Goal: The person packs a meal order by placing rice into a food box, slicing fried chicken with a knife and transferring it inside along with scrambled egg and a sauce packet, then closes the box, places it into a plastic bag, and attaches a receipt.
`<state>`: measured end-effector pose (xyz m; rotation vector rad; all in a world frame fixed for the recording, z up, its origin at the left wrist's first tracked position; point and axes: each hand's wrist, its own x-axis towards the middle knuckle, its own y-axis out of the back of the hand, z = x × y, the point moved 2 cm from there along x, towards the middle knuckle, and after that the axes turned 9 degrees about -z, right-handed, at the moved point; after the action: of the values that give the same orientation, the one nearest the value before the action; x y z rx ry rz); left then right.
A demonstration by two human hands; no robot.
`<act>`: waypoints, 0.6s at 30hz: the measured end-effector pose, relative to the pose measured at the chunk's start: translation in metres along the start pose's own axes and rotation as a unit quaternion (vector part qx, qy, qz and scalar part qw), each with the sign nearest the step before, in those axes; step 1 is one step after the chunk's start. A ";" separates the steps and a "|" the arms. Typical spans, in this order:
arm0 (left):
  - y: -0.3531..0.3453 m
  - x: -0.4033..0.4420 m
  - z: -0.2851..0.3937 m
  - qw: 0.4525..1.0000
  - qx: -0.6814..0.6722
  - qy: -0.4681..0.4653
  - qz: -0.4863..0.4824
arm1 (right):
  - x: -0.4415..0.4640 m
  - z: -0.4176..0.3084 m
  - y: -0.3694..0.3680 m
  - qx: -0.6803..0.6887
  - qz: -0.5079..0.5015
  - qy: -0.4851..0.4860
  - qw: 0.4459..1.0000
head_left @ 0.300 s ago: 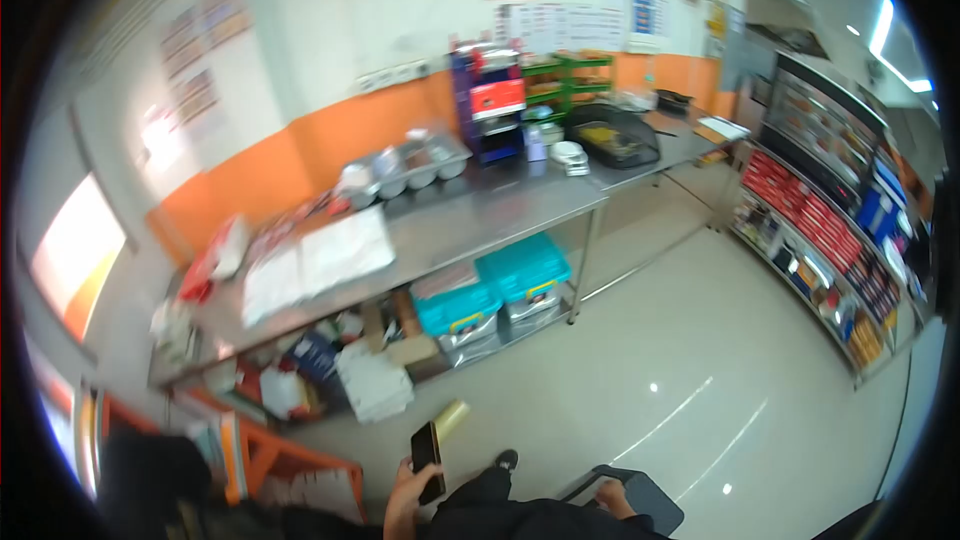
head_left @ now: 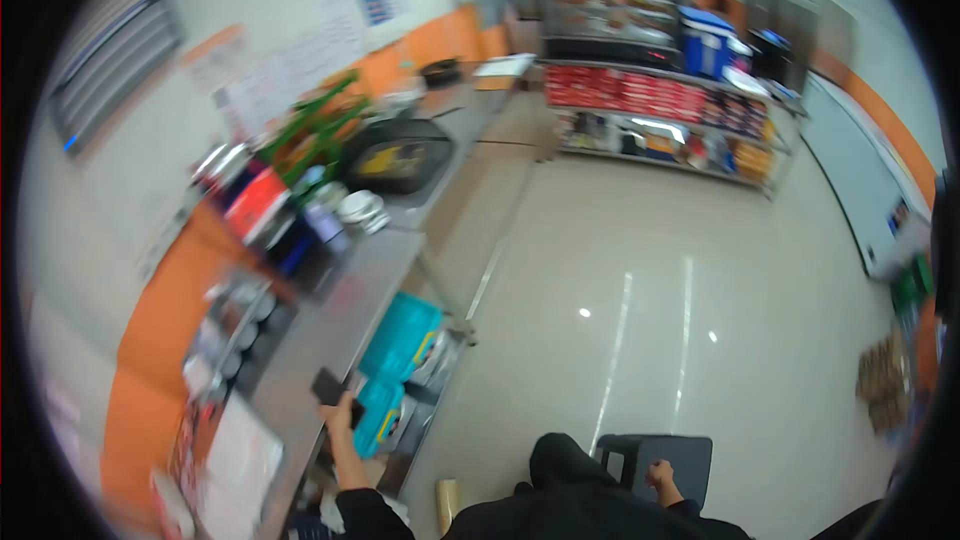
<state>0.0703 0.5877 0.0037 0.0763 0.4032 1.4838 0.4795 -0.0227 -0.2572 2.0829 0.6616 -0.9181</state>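
My left hand [head_left: 342, 414] is wrapped round a dark smartphone [head_left: 327, 387], with the arm stretched out to the left. In the view it overlaps the front edge of the steel table [head_left: 350, 325] and the turquoise-lidded boxes [head_left: 400, 340] on the shelf below; contact with the table cannot be made out. My right hand [head_left: 659, 474] is curled closed in front of my body. Behind it, in the view, is a dark grey stool-like object [head_left: 690, 465] on the floor. Whether the right fingers enclose anything is hidden.
Along the table stand a black tray [head_left: 400, 155], a white scale [head_left: 362, 208] and metal containers [head_left: 235, 330]. A display cabinet [head_left: 610, 15] tops a shelf rack [head_left: 660, 130] at the back. A chest freezer [head_left: 865, 175] is right. A yellowish roll [head_left: 447, 507] stands on the floor.
My view has swung to the right, so table and rack appear farther left. My left hand, still holding the smartphone, has moved outward towards the table. The right hand stays closed.
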 end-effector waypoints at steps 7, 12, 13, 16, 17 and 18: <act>-0.077 0.208 0.043 0.905 0.382 0.106 0.157 | 0.038 -0.019 -0.063 -0.206 -0.141 -0.056 0.967; -0.149 0.270 0.073 0.883 0.420 0.167 0.129 | 0.187 -0.106 -0.063 -0.220 -0.135 0.197 0.946; -0.167 0.277 0.084 0.876 0.431 0.169 0.137 | 0.235 -0.105 -0.062 -0.231 -0.065 0.469 0.850; -0.219 0.295 0.108 0.853 0.457 0.162 0.190 | 0.294 -0.323 -0.001 -0.091 0.014 0.010 0.996; -0.242 0.292 0.126 0.846 0.464 0.146 0.220 | 0.320 -0.378 0.020 -0.129 0.072 0.091 0.985; -0.267 0.286 0.144 0.839 0.466 0.124 0.251 | 0.355 -0.426 0.039 0.006 0.046 0.101 0.994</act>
<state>0.3778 0.8691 -0.0021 0.8265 1.3843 1.6800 0.8889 0.3484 -0.3214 2.2169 0.6592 -0.6667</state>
